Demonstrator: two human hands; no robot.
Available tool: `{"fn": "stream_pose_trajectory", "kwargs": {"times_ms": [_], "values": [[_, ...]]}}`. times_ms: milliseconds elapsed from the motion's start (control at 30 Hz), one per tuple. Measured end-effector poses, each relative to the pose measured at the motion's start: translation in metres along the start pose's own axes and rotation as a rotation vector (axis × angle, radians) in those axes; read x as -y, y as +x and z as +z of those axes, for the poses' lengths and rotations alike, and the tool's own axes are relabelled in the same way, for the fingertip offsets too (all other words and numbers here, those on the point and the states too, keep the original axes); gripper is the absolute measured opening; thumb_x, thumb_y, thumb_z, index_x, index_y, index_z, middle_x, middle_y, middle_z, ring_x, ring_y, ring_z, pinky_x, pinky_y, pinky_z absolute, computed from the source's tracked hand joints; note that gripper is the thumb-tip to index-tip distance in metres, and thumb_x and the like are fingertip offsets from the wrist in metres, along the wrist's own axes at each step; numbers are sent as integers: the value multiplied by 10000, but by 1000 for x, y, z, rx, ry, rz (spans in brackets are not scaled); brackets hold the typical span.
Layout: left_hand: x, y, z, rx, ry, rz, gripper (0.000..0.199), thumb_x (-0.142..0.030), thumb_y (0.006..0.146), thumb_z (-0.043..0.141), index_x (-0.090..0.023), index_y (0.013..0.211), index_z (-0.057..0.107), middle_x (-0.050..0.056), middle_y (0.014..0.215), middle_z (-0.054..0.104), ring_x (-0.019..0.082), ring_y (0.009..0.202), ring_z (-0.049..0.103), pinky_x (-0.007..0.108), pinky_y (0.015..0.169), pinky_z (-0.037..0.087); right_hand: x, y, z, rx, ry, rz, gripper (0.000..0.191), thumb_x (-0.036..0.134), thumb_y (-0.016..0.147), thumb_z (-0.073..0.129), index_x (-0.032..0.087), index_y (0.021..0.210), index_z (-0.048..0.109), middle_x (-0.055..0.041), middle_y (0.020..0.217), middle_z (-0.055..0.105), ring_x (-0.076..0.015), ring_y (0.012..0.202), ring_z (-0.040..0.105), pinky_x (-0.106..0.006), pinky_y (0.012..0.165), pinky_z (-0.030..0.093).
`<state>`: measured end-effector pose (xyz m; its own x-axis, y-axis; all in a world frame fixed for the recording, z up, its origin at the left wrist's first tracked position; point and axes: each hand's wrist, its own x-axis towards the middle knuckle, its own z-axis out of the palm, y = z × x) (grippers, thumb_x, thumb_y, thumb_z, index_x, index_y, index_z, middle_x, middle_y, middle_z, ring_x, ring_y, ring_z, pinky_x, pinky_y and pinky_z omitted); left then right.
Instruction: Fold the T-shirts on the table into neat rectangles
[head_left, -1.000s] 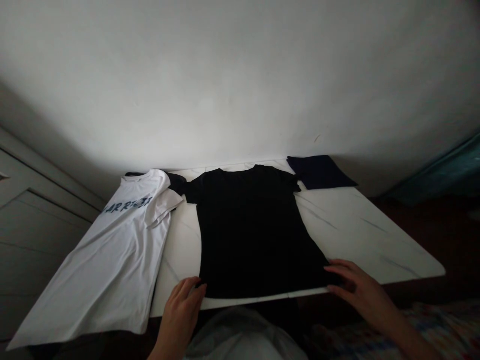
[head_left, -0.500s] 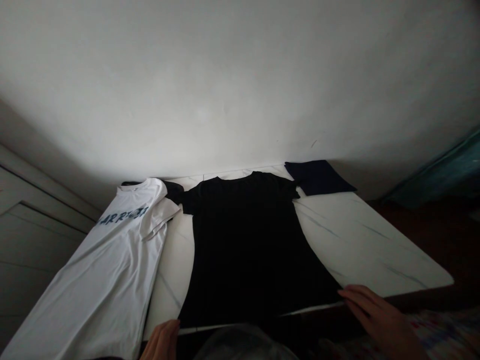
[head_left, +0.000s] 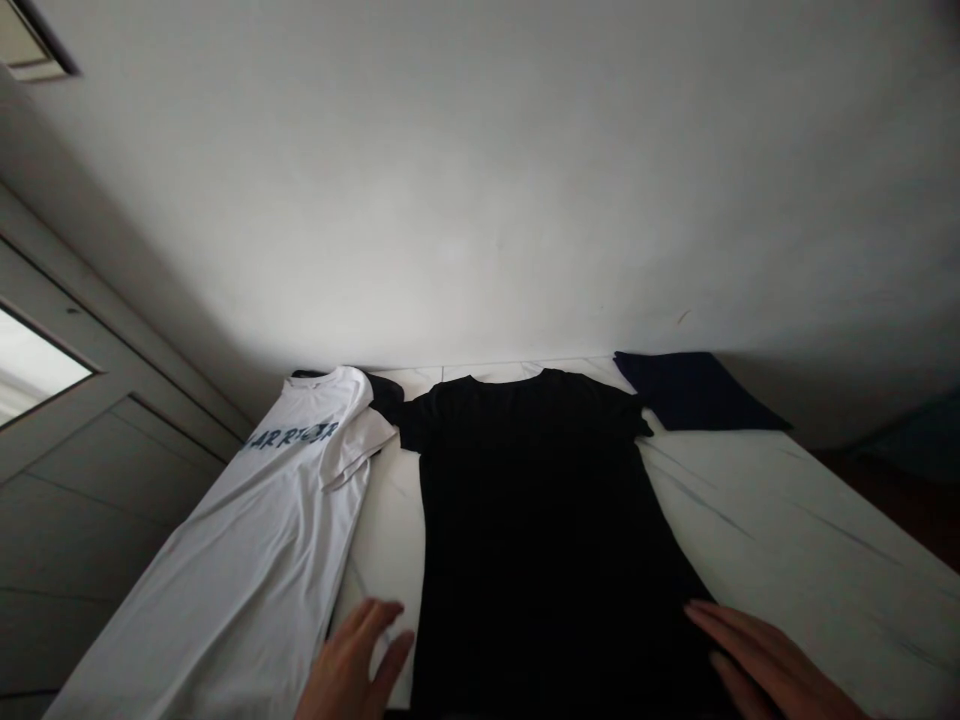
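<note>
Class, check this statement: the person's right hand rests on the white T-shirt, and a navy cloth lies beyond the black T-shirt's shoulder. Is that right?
No: the head view shows the right hand resting on the edge of the black T-shirt instead. The navy cloth does lie beyond its shoulder.

One head-worn view only, close above the table's (head_left: 810, 500) near edge, facing forward and down: left hand (head_left: 352, 665) and right hand (head_left: 757, 650) at 6 o'clock, wall (head_left: 480, 180) at 12 o'clock.

A T-shirt (head_left: 532, 540) lies on the table (head_left: 810, 510), another T-shirt (head_left: 247, 560) to its left, cloth (head_left: 694, 390) behind.
</note>
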<state>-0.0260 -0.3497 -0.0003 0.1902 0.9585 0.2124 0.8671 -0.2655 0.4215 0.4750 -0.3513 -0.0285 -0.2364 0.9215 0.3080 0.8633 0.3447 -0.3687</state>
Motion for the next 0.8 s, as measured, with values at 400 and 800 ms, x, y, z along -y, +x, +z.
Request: {"fn": "stream_pose_trajectory", "kwargs": {"times_ms": [400,800], "values": [[27,250,39,241,389,-12,593,-439,1011,402,-185,1544,354,151,1646,284,336,1528,223,601,1210,230,221,135,121,563,231,-429,876,639,933,526,163,1603,220,-162,1649,185,-372,1530,137,-653,1219,116],[12,346,75,113,386,-69,619,-457,1026,282,-116,1536,359,191,1628,310,338,1531,216,622,1197,227,-9,354,69,272,-208,136,577,336,1026,333,102,1553,356,-168,1628,305,-308,1522,230,-508,1203,266]]}}
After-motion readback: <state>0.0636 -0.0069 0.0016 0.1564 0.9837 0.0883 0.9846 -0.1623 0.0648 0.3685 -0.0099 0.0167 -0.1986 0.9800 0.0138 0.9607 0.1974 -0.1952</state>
